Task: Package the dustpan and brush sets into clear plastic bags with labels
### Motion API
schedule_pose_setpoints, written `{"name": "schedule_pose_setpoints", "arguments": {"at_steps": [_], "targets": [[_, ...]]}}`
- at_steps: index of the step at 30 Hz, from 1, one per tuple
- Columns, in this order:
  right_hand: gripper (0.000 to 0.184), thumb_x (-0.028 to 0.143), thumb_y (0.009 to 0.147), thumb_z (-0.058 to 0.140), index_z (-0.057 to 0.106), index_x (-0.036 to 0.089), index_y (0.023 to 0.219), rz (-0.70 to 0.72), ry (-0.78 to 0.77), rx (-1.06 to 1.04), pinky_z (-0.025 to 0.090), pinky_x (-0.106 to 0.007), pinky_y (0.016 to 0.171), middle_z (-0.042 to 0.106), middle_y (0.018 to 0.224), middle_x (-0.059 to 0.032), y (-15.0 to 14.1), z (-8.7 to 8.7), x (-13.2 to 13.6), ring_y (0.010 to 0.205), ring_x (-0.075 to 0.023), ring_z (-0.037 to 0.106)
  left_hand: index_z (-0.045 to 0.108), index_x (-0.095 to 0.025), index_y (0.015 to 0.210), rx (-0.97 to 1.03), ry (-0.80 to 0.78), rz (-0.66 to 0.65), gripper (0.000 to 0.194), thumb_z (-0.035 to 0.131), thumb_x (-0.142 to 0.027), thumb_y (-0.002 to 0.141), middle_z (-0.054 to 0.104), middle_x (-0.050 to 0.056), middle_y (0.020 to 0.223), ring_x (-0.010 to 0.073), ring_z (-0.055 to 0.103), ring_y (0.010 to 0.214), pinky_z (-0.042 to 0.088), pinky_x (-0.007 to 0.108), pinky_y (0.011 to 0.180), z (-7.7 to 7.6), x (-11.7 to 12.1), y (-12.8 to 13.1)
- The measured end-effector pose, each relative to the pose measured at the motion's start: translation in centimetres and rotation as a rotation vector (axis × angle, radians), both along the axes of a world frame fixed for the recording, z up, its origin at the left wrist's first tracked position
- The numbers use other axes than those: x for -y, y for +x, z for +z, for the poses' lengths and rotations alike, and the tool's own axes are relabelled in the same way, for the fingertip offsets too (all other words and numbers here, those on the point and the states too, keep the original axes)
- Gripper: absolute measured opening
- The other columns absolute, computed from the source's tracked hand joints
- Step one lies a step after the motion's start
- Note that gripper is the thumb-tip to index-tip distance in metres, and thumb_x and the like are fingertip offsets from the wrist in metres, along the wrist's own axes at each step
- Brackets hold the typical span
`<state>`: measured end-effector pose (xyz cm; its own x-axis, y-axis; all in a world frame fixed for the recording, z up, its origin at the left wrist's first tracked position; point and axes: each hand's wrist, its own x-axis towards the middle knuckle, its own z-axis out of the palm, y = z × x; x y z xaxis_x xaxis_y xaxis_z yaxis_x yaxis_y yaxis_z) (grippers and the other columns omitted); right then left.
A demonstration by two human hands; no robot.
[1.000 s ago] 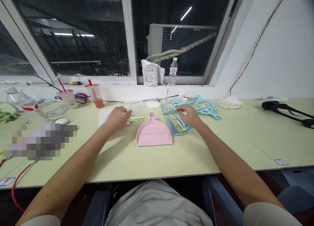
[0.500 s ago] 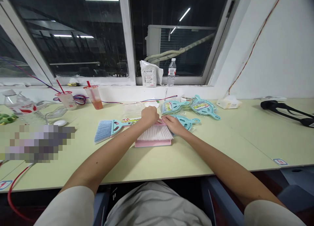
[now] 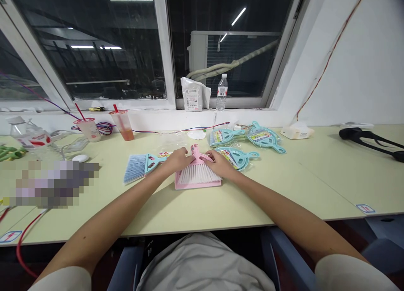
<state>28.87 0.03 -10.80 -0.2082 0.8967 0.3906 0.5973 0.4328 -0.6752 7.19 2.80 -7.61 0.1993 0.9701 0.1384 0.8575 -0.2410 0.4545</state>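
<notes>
Left hand point(image 3: 176, 160) and right hand point(image 3: 221, 165) both on pink hand brush point(image 3: 197, 174), fingers point(image 3: 189, 158) closed narrow around its head, either side of the handle. Brush sits on pink dustpan point(image 3: 198, 184), on the surface point(image 3: 202, 211). Blue-bristled brush point(image 3: 139, 167) lies just left of the left fingers; wrapped teal dustpan point(image 3: 238, 155) just right of the right fingers.

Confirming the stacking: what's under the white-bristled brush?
The pink plastic dustpan lies under it, showing along the near edge and sides. The white-bristled brush hides the pan's floor; the left hand and right hand cover the brush's upper part.
</notes>
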Motion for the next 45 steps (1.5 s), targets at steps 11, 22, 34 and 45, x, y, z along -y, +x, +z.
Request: {"name": "schedule_pose_setpoints", "arguments": {"at_steps": [11,22,34,45], "targets": [[0.011,0.022,0.090,0.053,0.060,0.020,0.082,-0.041,0.114,0.031,0.042,-0.032,0.078,0.066,0.087,-0.0034,-0.7,-1.0,-1.6,0.084,-0.0192,0.058,0.067,-0.020,0.090,0.394,0.083,-0.095,0.018,0.055,-0.033,0.088,0.075,0.007,0.094,0.0240,0.066,0.087,0.045,0.034,0.075,-2.9,1.0,-0.1],[0.029,0.016,0.098,0.046,0.066,0.024,0.118,-0.012,0.194,0.230,0.041,-0.030,0.085,0.063,0.106,-0.0067,-1.1,-0.6,-1.4,0.096,-0.0198,0.059,0.058,-0.022,0.072,0.458,0.082,-0.048,0.014,0.060,-0.032,0.080,0.066,-0.001,0.071,0.0171,0.060,0.069,0.040,0.029,0.063,-3.7,-0.4,-0.1],[0.029,0.015,0.096,0.051,0.076,0.023,0.108,0.015,0.180,0.229,0.042,-0.028,0.084,0.063,0.098,-0.0058,-1.0,-0.3,-1.4,0.091,-0.0186,0.061,0.052,-0.020,0.063,0.563,-0.003,0.031,0.018,0.068,-0.026,0.067,0.056,-0.004,0.061,0.0137,0.052,0.062,0.035,0.026,0.059,-3.1,-0.3,0.8],[0.036,0.017,0.097,0.051,0.069,0.026,0.127,-0.022,0.179,0.226,0.041,-0.030,0.084,0.062,0.104,-0.0073,-1.1,-0.5,-1.3,0.096,-0.0202,0.059,0.073,-0.020,0.084,0.420,0.073,-0.122,0.023,0.063,-0.041,0.080,0.073,0.003,0.084,0.0187,0.062,0.076,0.041,0.028,0.067,-2.4,-1.0,-1.7]]}}
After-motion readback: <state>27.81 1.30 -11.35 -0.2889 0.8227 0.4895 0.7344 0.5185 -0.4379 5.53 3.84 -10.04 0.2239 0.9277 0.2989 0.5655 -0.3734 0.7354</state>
